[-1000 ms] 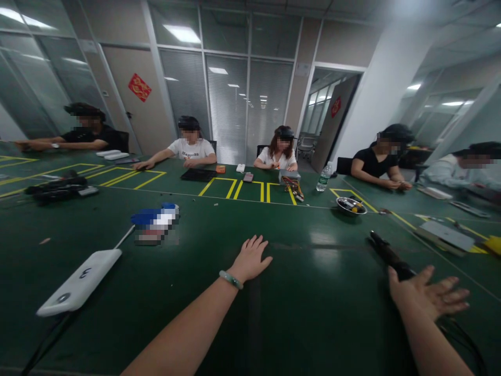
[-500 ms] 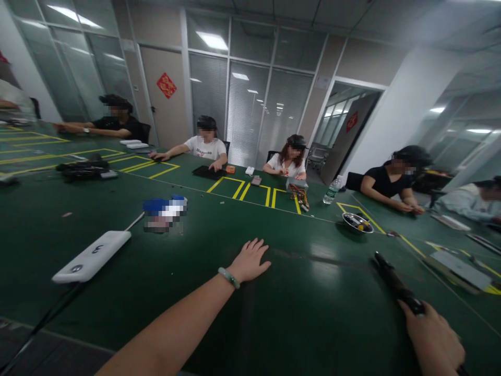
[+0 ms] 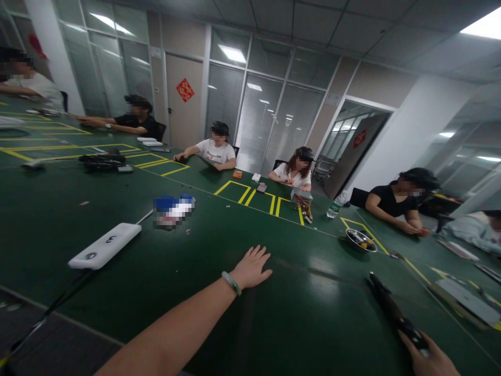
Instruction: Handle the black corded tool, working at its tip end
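Observation:
My left hand lies flat on the dark green table, fingers spread, with a pale green bangle on the wrist. It touches nothing else. At the bottom right edge, my right hand is partly cut off by the frame. It closes around the rear end of a long black handheld tool, whose front points away across the tabletop. A white flat rounded device with a black cable lies left of my left hand.
A pixelated blue and white item lies mid-table. Further off are a steel bowl, a water bottle, a grey flat panel and yellow tape lines. Several seated people work along the table's far sides.
The view has swung left and upward. My right hand has closed from spread fingers onto the black tool's end and sits lower in the frame. My left hand stays flat on the table.

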Demonstrator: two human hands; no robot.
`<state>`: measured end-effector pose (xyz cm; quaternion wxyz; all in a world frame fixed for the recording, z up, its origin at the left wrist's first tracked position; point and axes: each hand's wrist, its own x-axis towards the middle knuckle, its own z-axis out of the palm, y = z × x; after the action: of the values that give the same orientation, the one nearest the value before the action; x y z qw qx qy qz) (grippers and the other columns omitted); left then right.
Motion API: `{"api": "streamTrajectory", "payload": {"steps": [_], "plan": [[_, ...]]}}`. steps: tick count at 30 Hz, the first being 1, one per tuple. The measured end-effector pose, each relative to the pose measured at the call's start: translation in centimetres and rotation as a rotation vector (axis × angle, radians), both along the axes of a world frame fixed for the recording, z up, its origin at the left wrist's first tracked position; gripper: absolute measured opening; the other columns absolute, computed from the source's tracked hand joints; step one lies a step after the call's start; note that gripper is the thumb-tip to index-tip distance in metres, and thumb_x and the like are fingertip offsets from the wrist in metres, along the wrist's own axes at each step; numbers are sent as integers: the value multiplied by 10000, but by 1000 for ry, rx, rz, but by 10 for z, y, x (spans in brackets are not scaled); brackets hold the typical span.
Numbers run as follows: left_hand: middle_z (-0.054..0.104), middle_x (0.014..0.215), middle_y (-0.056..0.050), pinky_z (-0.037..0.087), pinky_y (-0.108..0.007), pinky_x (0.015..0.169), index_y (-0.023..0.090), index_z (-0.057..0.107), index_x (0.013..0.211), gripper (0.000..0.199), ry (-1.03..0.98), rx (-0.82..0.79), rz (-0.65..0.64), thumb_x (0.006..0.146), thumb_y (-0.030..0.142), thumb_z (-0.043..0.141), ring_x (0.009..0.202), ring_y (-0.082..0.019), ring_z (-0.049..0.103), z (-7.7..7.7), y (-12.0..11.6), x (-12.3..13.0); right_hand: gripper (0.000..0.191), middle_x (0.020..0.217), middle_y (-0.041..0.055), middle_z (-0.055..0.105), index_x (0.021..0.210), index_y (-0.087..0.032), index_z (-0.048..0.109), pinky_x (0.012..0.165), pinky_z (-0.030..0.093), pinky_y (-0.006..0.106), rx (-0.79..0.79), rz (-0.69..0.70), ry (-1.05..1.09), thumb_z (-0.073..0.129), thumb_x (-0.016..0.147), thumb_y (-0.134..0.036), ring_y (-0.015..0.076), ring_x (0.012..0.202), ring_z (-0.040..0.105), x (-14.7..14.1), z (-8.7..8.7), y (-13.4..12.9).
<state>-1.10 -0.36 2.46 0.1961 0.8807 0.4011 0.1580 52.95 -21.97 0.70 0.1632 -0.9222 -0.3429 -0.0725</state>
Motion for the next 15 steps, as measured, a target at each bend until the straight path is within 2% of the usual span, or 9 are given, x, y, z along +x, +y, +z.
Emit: {"api": "streamTrajectory", "payload": {"steps": [3, 7, 11, 15], "plan": [[222, 1583, -68, 117, -516, 1187, 232, 326, 1494, 716, -4, 32, 9, 921, 662, 317, 1472, -280, 134, -3, 0, 2, 629, 914, 133, 694, 1175, -474, 617, 609, 491, 567, 55, 15, 111, 445, 657, -787, 420, 740, 664, -16, 3, -4], [232, 1580, -87, 132, -455, 1195, 189, 294, 1504, 704, -28, 99, 0, 935, 599, 364, 1477, -249, 124, -1, -4, 5, 724, 1046, 122, 679, 1233, -408, 590, 662, 521, 552, 30, 111, 128, 444, 662, -829, 414, 828, 666, -43, 0, 3], [185, 1597, -50, 97, -426, 1203, 228, 254, 1513, 684, -63, 205, -100, 933, 546, 429, 1484, -222, 76, 7, -15, 10, 713, 1219, 100, 617, 1304, -368, 535, 756, 521, 532, 26, 242, 114, 431, 740, -791, 394, 980, 638, -85, 2, 20], [166, 1602, -4, 85, -403, 1207, 287, 227, 1515, 668, -71, 259, -205, 930, 492, 477, 1484, -196, 77, 16, -25, 14, 662, 1256, 74, 594, 1317, -353, 519, 803, 505, 499, 29, 358, 108, 401, 799, -748, 363, 1047, 611, -131, 8, 39]]}}
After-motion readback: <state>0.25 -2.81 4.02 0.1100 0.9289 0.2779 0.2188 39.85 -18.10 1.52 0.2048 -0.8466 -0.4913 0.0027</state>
